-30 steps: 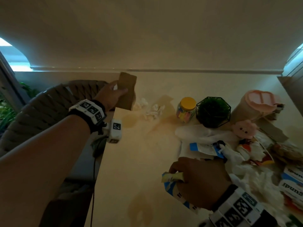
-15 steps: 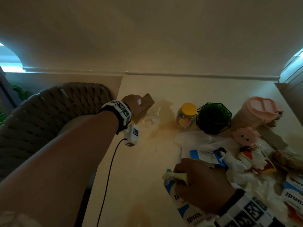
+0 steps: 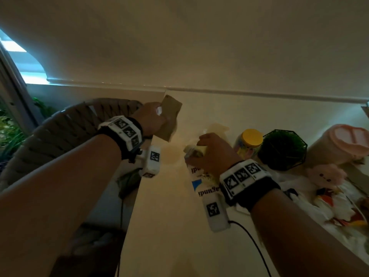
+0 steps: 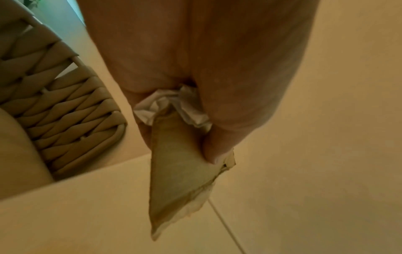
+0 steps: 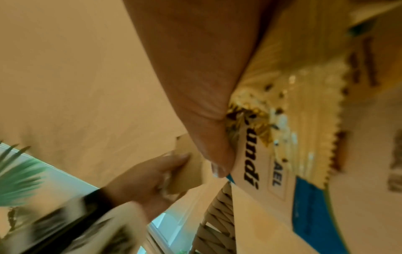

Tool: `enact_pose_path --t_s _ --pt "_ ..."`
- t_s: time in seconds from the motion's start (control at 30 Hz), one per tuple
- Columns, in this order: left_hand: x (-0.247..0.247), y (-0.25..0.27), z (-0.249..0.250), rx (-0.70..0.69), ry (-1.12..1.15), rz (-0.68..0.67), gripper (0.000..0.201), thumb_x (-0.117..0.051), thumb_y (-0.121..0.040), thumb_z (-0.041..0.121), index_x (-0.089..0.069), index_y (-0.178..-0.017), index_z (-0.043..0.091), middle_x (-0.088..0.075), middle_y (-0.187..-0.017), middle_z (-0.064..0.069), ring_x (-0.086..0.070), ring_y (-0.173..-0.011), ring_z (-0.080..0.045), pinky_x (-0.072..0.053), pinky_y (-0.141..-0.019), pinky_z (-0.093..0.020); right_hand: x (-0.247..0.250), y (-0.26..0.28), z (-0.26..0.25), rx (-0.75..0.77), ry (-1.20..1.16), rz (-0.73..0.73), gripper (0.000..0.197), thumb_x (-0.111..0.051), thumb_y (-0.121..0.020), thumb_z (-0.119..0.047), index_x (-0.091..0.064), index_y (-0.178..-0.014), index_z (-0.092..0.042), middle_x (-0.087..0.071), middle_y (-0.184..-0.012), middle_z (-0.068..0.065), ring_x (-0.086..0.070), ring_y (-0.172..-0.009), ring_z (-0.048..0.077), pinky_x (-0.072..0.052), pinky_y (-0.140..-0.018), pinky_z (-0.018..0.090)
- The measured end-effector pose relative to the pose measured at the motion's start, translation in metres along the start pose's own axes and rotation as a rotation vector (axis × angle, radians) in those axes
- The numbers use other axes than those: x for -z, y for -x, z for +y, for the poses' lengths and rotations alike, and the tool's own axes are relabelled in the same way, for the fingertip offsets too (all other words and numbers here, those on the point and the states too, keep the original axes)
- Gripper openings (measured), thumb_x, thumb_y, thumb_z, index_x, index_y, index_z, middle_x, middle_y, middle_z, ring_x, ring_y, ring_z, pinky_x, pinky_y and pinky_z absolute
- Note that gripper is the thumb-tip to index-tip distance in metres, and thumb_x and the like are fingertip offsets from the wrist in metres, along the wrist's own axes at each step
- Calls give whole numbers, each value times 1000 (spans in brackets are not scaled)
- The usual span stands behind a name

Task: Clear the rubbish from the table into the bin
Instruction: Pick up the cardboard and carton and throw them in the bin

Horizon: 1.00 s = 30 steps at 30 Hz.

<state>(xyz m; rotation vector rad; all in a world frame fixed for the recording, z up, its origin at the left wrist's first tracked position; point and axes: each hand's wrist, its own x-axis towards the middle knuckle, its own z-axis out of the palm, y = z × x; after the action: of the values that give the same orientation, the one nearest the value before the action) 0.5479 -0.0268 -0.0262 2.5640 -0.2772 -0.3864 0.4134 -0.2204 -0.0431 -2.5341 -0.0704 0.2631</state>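
Observation:
My left hand (image 3: 152, 118) holds a brown piece of cardboard (image 3: 169, 116) together with a crumpled white tissue (image 4: 174, 106) above the far left corner of the table (image 3: 175, 226). In the left wrist view the cardboard (image 4: 178, 175) hangs down, pinched under my thumb. My right hand (image 3: 211, 154) grips a white-and-blue snack wrapper (image 3: 201, 180) a little to the right of the left hand. The right wrist view shows that wrapper (image 5: 282, 154) with its printed letters. No bin is in view.
A woven chair (image 3: 60, 132) stands left of the table. At the back right stand a yellow-lidded jar (image 3: 250, 140), a green plant in a black wire pot (image 3: 283, 150) and a pink container (image 3: 343, 144). A pink plush toy (image 3: 325, 176), tissues and wrappers (image 3: 339, 208) lie on the right.
My right hand has lifted the snack wrapper off the table and carried it up and leftward, close to my left hand. The left hand now also holds white tissue with the cardboard.

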Motion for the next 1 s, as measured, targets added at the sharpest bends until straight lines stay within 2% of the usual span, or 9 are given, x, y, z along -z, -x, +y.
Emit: enact_pose_path --t_s 0.07,0.2,0.27,0.33,0.5,0.57,0.73,0.83,1.0 --pt "20 15 -13 2 3 35 45 -61 -91 45 -58 -114 6 -63 -111 -11 -59 -100 -29 -48 -83 -36 -10 -23 6 -101 -5 -4 62 -74 -78 -46 -56 -124 -8 -48 -138 4 -48 -124 21 -38 -87 25" --pt "41 55 -34 35 45 52 46 -62 -91 43 -57 -125 12 -61 -120 1 -58 -110 -21 -47 -93 -34 -28 -59 15 -141 90 -103 73 -71 -80 -47 -46 -138 -11 -36 -151 5 -40 -135 22 -34 -105 30" --pt "43 71 -43 36 101 54 31 -64 -90 40 -63 -110 16 -67 -105 3 -62 -97 -14 -50 -81 -29 -35 -68 15 -156 108 -101 65 -69 -81 -46 -52 -133 -10 -45 -143 9 -47 -128 25 -40 -101 31" --pt "42 84 -49 44 150 50 17 -64 -91 35 -61 -103 23 -63 -92 12 -59 -88 -2 -43 -67 -17 -42 -70 15 -191 114 -62 58 -67 -82 -47 -56 -126 -11 -50 -133 10 -55 -115 28 -46 -93 33" --pt "35 104 -63 47 239 36 21 -65 -92 31 -62 -111 25 -66 -97 15 -61 -88 1 -43 -69 -16 -47 -63 11 -161 188 -45 54 -62 -85 -47 -55 -126 -12 -49 -126 10 -51 -115 27 -44 -97 34" --pt "33 111 -65 65 317 30 16 -65 -92 30 -64 -108 28 -69 -98 13 -66 -85 1 -47 -69 -15 -45 -50 8 -129 159 -13 44 -63 -85 -44 -59 -115 -12 -48 -111 10 -55 -107 28 -46 -87 33" --pt "30 137 -61 97 439 41 13 -63 -93 22 -64 -102 32 -73 -91 13 -68 -82 3 -49 -65 -13 -31 10 -13 265 141 129 26 -73 -80 -29 -62 -79 -6 -35 -75 -10 -54 -82 24 -38 -69 25" --pt "23 156 -57 92 495 53 17 -62 -93 18 -64 -103 32 -74 -93 18 -68 -86 2 -50 -71 -16 -14 51 -17 338 14 106 25 -72 -81 -31 -56 -78 -11 -35 -76 -11 -42 -75 12 -32 -66 24" --pt "5 190 -38 120 495 72 38 -64 -90 33 -59 -127 28 -68 -116 9 -63 -107 -10 -50 -96 -36 19 123 -11 307 -183 115 34 -71 -77 -41 -54 -78 -12 -49 -78 0 -47 -68 14 -39 -60 25"
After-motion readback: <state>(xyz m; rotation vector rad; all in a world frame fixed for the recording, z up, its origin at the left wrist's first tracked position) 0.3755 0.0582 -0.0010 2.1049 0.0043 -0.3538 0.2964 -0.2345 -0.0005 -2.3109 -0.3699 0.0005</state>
